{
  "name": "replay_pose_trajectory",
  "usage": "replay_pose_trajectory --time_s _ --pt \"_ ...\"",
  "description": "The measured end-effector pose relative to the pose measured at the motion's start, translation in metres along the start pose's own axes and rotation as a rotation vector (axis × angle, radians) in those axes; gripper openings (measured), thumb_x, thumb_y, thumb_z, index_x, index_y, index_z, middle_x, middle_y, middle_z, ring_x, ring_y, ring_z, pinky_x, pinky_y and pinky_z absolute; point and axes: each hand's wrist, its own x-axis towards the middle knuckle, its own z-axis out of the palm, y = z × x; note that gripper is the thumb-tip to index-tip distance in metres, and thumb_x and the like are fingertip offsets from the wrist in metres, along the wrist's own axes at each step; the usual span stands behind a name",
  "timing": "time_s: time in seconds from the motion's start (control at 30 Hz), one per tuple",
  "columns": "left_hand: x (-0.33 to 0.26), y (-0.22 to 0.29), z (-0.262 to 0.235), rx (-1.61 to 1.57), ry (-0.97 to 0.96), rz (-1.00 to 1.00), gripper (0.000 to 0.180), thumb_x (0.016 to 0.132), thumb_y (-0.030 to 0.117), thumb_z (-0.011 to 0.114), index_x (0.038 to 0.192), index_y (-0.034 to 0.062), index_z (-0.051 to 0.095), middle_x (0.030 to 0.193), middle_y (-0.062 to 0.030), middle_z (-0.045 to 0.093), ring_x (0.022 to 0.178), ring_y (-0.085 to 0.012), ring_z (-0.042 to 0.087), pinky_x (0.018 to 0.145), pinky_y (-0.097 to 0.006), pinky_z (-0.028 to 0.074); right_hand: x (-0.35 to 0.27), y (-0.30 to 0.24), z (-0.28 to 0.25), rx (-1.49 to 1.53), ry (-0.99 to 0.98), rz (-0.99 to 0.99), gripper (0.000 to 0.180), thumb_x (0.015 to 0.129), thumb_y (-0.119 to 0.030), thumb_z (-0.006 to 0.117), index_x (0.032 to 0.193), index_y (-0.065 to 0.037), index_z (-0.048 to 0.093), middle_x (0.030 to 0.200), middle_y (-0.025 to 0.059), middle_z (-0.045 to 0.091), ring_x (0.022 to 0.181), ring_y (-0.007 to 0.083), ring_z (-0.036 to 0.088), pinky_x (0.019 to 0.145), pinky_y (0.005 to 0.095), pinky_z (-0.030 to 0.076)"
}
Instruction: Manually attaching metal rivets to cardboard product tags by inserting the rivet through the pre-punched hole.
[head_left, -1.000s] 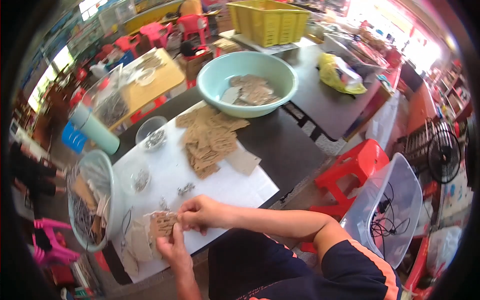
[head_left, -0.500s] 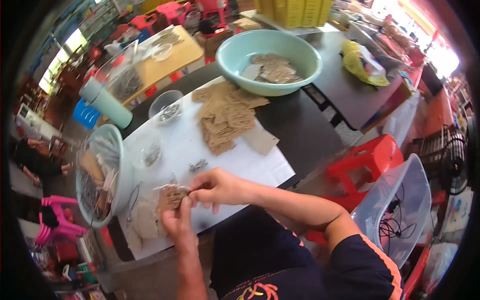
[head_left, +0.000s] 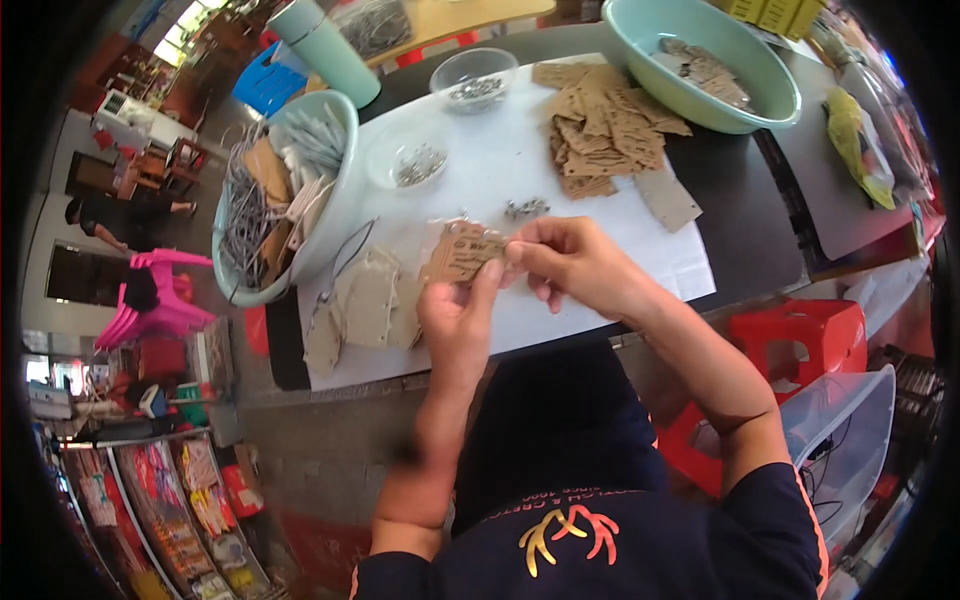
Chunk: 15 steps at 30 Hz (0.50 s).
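Note:
My left hand (head_left: 458,312) grips a small brown printed cardboard card (head_left: 462,252) between thumb and fingers. My right hand (head_left: 565,262) pinches at the card's right edge; whatever small part lies in its fingertips is hidden. Just beyond the hands, a little heap of shiny metal pieces (head_left: 527,208) lies on the white sheet (head_left: 490,160). To the left of my left hand rests a spread of plain grey-beige cards (head_left: 370,300). A pile of brown printed cards (head_left: 605,130) lies farther off to the right, with a single grey card (head_left: 667,200) beside it.
Two clear bowls (head_left: 473,62) hold small metal pieces. A pale green tub (head_left: 340,190) of cords and card scraps stands left, near a mint bottle (head_left: 330,55). At the far right is a green basin (head_left: 700,110) with cards. Red stools (head_left: 800,335) and a clear bin (head_left: 850,420) stand right.
The view has swung left and downward, so the table appears higher and farther right. My hands still hold the same card, its printed face now turned more toward me.

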Motion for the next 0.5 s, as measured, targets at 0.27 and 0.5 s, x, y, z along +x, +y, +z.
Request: replay_pose_trajectory --time_s 0.27,0.5 --pt "0.0015 0.0025 0.0016 -0.201 -0.031 0.047 0.026 0.095 0.008 0.063 0.119 -0.0004 0.059 0.103 -0.0062 0.065 0.087 -0.0129 0.059 0.08 -0.029 0.049 -0.0036 -0.0014 -0.0009 0.058 -0.031 -0.026 0.025 0.099 -0.023 0.063 0.102 0.001 0.065 0.087 0.0046 0.068 0.064 0.0058 0.055 0.052 0.022 0.049" --pt "0.0036 -0.0031 0.0024 -0.2 -0.064 0.052 0.04 0.097 0.007 0.061 0.134 -0.0015 0.049 0.107 -0.0069 0.064 0.088 -0.0134 0.061 0.08 -0.029 0.05 -0.0021 0.0073 0.0049 0.069 0.048 -0.055 0.024 0.1 -0.023 0.061 0.1 0.001 0.065 0.078 0.0005 0.062 0.06 0.0044 0.052 0.049 0.0212 0.045"
